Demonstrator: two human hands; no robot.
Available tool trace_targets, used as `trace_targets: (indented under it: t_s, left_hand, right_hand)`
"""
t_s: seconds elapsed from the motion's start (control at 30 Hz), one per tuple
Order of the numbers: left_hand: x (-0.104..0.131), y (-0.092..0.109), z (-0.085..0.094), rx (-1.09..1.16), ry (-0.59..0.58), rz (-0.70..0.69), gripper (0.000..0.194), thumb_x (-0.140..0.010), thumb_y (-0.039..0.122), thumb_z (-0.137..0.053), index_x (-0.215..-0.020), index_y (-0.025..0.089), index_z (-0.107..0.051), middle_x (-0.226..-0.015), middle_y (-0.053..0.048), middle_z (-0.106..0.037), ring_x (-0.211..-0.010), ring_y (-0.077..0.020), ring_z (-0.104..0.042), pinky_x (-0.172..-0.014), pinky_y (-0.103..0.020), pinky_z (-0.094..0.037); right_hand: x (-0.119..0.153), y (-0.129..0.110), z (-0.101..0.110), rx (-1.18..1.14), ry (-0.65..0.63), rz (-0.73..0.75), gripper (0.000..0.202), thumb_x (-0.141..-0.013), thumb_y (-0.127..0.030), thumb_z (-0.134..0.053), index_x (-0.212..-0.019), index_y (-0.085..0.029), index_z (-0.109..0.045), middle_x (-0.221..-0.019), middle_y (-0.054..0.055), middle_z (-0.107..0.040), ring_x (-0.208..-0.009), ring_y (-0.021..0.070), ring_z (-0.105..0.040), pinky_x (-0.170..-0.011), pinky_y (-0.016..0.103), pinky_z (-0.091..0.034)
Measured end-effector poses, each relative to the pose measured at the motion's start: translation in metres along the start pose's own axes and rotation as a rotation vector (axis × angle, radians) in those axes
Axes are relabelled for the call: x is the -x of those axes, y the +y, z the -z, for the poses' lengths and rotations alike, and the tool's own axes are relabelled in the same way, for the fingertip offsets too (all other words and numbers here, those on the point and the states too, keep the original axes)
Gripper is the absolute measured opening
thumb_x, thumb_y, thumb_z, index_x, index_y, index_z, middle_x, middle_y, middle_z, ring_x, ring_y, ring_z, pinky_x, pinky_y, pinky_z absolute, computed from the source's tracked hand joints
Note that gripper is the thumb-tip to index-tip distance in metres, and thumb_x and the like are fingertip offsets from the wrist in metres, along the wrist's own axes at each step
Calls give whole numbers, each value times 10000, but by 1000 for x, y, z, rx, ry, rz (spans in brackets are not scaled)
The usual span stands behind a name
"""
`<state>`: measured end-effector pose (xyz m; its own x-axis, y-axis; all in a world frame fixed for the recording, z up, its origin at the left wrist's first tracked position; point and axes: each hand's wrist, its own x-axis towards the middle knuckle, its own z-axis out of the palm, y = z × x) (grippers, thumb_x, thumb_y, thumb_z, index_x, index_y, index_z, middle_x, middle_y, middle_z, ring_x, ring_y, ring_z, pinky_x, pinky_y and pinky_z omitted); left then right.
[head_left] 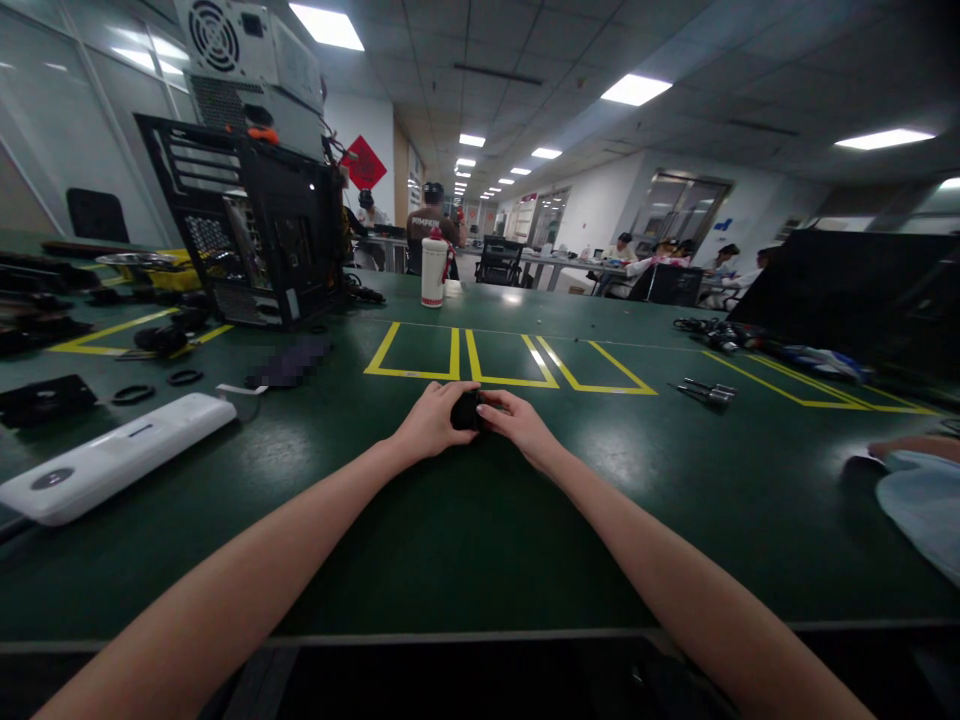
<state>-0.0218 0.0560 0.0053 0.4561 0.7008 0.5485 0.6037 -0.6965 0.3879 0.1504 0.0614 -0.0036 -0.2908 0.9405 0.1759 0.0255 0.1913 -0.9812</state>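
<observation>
A small black object (466, 411) is between my two hands, just above the green table (450, 540) and near the yellow tape squares. My left hand (435, 420) wraps round its left side, thumb below and fingers over the top. On the right side, the fingertips of my right hand (519, 424) press against it. My fingers cover much of the object, and its exact kind is too small to tell.
A white cup (433, 268) stands behind the tape squares. At left are a black computer case (255, 220) and a long white device (120, 458). Metal tools (705, 392) lie at right, near a co-worker's arm (919, 447) at the edge.
</observation>
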Motion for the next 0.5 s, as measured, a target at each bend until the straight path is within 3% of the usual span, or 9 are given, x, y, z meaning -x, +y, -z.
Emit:
trace_targets:
  t_s: [0.2, 0.37, 0.5]
  left_hand:
    - [0, -1, -1, -12, 3, 3, 612, -620, 256, -663, -1178, 208, -416, -1120, -53, -532, -960, -232, -482, -818, -368, -397]
    - [0, 0, 1, -14, 0, -14, 605, -634, 279, -659, -1180, 200, -411, -1140, -54, -527, -977, -228, -477, -837, -366, -391]
    - [0, 1, 2, -17, -1, -19, 603, -636, 277, -657, -1181, 196, -412, -1125, -55, -536, -960, -224, -485, -831, -361, -394]
  right_hand:
    - [7, -4, 0, -48, -68, 94, 338, -612, -207, -673, -912, -213, -519, -1022, 10, -555, -975, 153, -547, -918, 353, -404]
    - [6, -3, -2, 2, 14, 105, 234, -661, -290, -634, -856, -199, -541, -932, 10, -571, -869, 139, -570, -858, 348, -430]
    - [1, -1, 0, 46, 37, 76, 306, -669, -294, -626, -952, -205, -551, -1000, 32, -571, -907, 152, -557, -870, 360, -417]
